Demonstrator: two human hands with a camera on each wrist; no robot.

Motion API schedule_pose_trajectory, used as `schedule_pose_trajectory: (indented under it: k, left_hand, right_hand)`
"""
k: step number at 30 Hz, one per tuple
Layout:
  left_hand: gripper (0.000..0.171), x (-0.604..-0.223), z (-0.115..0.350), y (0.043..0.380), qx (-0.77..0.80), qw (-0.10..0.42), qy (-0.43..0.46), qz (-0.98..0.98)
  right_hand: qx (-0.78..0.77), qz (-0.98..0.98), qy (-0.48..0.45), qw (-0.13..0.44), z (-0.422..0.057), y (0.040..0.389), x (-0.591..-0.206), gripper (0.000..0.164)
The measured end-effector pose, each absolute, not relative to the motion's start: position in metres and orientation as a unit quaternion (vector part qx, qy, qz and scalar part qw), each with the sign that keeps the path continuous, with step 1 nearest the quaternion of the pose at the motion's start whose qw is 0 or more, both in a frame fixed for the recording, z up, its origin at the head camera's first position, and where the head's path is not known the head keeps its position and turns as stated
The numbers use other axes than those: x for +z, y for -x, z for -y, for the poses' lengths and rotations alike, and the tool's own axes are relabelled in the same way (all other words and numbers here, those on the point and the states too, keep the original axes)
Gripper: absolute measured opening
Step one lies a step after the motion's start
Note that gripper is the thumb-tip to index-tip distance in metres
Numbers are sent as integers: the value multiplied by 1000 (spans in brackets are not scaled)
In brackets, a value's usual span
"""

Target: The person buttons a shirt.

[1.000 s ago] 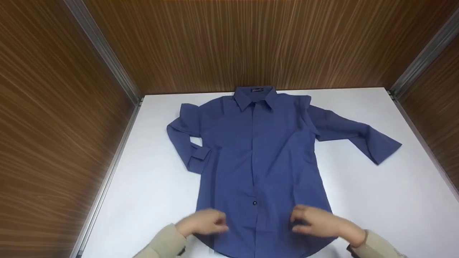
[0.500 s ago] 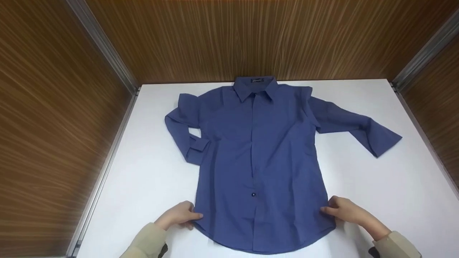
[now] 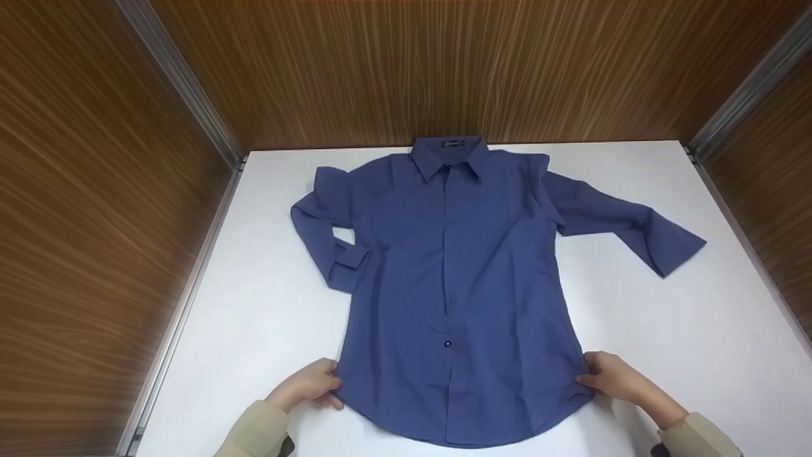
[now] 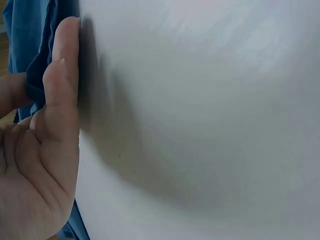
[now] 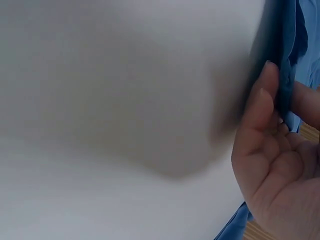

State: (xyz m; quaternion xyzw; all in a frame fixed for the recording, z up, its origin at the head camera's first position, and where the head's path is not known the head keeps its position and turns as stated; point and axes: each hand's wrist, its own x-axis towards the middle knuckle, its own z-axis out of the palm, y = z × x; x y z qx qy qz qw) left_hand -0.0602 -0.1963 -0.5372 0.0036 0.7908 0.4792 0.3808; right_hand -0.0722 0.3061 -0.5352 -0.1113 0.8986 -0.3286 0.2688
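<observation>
Pinching the lower side edge of a blue shirt (image 3: 412, 279), the person's left hand (image 3: 309, 381) sits at eight o'clock from the garment's middle, seen in the head view. The left wrist view shows the cloth caught between its thumb (image 4: 11, 94) and the fingers (image 4: 62, 95), which lie next to the white table (image 3: 698, 330). At four o'clock the right hand (image 3: 615, 377) grips the opposite edge the same way, a fold of fabric held between thumb and fingers, as the right wrist view shows.

Between the two hands runs the curved hem (image 3: 482, 441), at six o'clock. Just above it, on the front placket, is a dark button (image 3: 448, 343). The shirt lies front up on the table, its collar (image 3: 428, 164) at twelve o'clock with a dark label (image 3: 453, 144) inside. At ten o'clock one shirt sleeve (image 3: 314, 244) is bent, its cuff (image 3: 351, 255) against the body's side; at two o'clock the other shirt sleeve (image 3: 590, 206) stretches outward, twisted near its end.

Beige sleeves (image 3: 257, 426) cover the person's forearms. Beyond the table's far edge, at twelve, stands a wood-grain panel (image 3: 380, 70), with metal rails (image 3: 196, 108) at its corners, toward ten and two.
</observation>
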Motion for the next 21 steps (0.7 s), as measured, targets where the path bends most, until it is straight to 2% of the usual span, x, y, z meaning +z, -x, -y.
schedule_pose_trajectory:
  k: [6,11,16,18,21]
  left_hand:
    - [40,-530,197,58,478,404,-21,-779]
    - [43,-533,199,59,464,404,-19,-788]
    - [22,-535,201,58,458,411,-21,-788]
    - [11,-533,202,60,453,403,-23,-795]
    - [17,-530,202,71,442,365,-14,-819]
  right_hand:
    - [-330,-892,124,283,-309,71,-536,21]
    - [-338,-885,100,303,-309,71,-535,27]
    - [-325,-891,61,313,-310,70,-534,42]
    - [-318,-894,49,313,-311,73,-532,41]
    - [-317,-904,32,286,-313,84,-527,39]
